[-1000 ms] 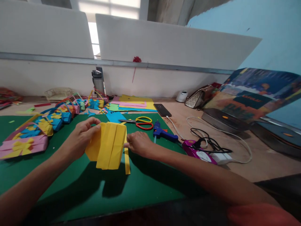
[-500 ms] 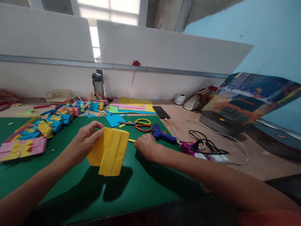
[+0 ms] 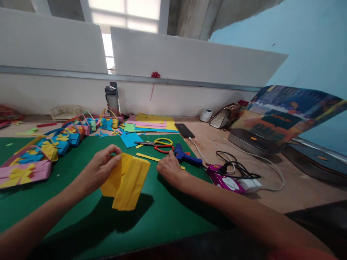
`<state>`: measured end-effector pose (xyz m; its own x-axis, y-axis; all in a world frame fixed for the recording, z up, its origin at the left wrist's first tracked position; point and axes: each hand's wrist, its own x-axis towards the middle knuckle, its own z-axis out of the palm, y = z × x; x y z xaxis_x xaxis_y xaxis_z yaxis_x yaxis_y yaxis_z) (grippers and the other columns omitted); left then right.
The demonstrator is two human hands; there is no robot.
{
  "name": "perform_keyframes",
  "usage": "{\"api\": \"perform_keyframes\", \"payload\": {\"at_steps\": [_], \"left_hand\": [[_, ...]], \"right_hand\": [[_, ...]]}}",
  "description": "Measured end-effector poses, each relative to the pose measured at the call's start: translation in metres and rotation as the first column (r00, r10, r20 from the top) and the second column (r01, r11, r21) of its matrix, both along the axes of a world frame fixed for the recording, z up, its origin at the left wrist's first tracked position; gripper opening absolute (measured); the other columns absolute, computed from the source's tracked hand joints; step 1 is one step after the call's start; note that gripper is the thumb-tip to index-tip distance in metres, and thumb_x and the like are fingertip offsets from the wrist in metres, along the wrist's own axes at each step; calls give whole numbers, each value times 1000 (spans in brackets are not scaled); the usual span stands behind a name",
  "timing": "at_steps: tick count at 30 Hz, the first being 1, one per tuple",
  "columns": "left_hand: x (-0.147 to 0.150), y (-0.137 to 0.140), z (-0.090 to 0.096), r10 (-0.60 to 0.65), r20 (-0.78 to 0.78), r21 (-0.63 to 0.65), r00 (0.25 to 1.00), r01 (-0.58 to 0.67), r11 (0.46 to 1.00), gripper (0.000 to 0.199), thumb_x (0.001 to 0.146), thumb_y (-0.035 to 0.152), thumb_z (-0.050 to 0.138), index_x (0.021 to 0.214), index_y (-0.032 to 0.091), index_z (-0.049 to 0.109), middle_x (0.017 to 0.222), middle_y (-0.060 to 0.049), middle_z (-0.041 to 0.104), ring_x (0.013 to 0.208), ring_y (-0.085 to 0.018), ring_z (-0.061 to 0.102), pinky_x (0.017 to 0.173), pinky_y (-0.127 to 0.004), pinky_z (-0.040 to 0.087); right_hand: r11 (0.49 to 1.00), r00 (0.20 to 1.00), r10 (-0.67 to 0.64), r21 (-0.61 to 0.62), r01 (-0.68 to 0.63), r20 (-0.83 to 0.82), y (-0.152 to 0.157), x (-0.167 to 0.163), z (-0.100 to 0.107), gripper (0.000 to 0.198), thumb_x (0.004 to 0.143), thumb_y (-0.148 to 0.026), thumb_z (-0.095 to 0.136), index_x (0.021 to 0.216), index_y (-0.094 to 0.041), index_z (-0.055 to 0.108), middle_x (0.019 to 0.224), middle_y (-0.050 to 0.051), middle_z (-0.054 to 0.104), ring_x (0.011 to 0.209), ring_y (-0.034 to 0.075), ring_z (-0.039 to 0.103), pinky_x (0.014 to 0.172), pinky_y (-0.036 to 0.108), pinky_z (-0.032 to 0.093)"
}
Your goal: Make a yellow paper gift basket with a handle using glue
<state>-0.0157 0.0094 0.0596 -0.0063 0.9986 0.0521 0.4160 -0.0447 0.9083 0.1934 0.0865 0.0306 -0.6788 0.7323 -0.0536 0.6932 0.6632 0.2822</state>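
Observation:
My left hand pinches the upper left edge of a yellow folded paper box, holding it tilted above the green mat. The box has creased sides and an open part toward my left hand. My right hand is closed over a narrow yellow paper strip, its fingertips mostly hidden. Both ends of the strip stick out from the hand. Right beside that hand lies a blue glue gun. Scissors with yellow and red handles rest just beyond.
Several small paper baskets with bows line the left side. Coloured paper sheets, a blue paper piece and a bottle stand behind. To the right are a phone, cables and a purple power strip.
The strip has shifted slightly away from me, and more of it shows beyond the box. My right hand's thumb now points up toward the glue gun. The box is tilted a little more.

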Motion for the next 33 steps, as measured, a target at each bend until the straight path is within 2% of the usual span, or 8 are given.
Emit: {"api": "perform_keyframes", "payload": {"at_steps": [3, 6, 11, 15, 18, 25, 28, 33], "left_hand": [[0, -1, 0, -58, 6, 8, 998, 58, 998, 33, 80, 52, 45, 83, 20, 42, 58, 6, 42, 46, -8, 36, 40, -17, 26], [-1, -2, -3, -172, 18, 26, 985, 171, 985, 29, 82, 48, 45, 84, 19, 44, 63, 5, 41, 51, -8, 36, 44, -18, 27], [3, -5, -10, -374, 180, -27, 910, 384, 923, 22, 84, 39, 50, 83, 18, 49, 79, 0, 52, 67, -11, 44, 59, -21, 36], [10, -5, -15, -393, 332, -57, 857, 434, 899, 23, 79, 38, 58, 81, 16, 52, 100, -5, 57, 75, -12, 48, 65, -22, 38], [14, -4, -19, -410, 352, -50, 841, 455, 889, 24, 77, 38, 60, 78, 15, 53, 88, -3, 58, 68, -10, 46, 62, -21, 36], [17, -6, -21, -379, 286, -88, 880, 418, 904, 24, 76, 38, 59, 77, 14, 56, 67, 1, 52, 58, -9, 41, 55, -22, 30], [18, -6, -19, -371, 285, -84, 884, 409, 909, 25, 74, 39, 60, 75, 15, 56, 62, 4, 46, 55, -8, 35, 51, -21, 24], [18, -8, -17, -400, 288, -90, 870, 440, 893, 27, 75, 41, 60, 75, 14, 55, 63, 4, 44, 56, -8, 33, 52, -21, 23]], "right_hand": [[995, 967, -94, -46, 86, -235, 3, -3, 6, 21, 71, 4, 51, 74, -7, 69, 80, 22, 70, 84, 29, 65, 77, 42, 42], [981, 844, -172, -168, 99, -509, 10, -2, 17, 22, 74, -1, 49, 81, -10, 68, 85, 18, 70, 85, 25, 65, 73, 35, 45], [890, 455, -338, -438, -131, -824, 14, -1, 21, 16, 78, -22, 50, 75, -14, 64, 71, 3, 69, 61, 13, 64, 60, 25, 51], [801, 149, -490, -511, -314, -859, 2, -7, 12, 19, 72, -33, 57, 72, -15, 61, 67, 1, 66, 55, 10, 61, 60, 26, 54], [750, 8, -570, -525, -402, -821, -6, -12, 11, 18, 68, -33, 63, 71, -15, 61, 67, 0, 66, 54, 9, 61, 61, 26, 54], [653, -128, -702, -563, -506, -700, -18, -17, 18, 13, 63, -26, 69, 65, -15, 61, 62, -1, 66, 52, 9, 60, 57, 23, 52], [639, -109, -706, -562, -526, -700, -21, -16, 18, 14, 65, -27, 70, 69, -15, 64, 62, -1, 66, 53, 9, 59, 58, 23, 51], [599, -22, -693, -559, -574, -720, -25, -13, 17, 20, 67, -33, 70, 73, -14, 66, 62, -1, 64, 56, 10, 59, 61, 25, 51]]}}
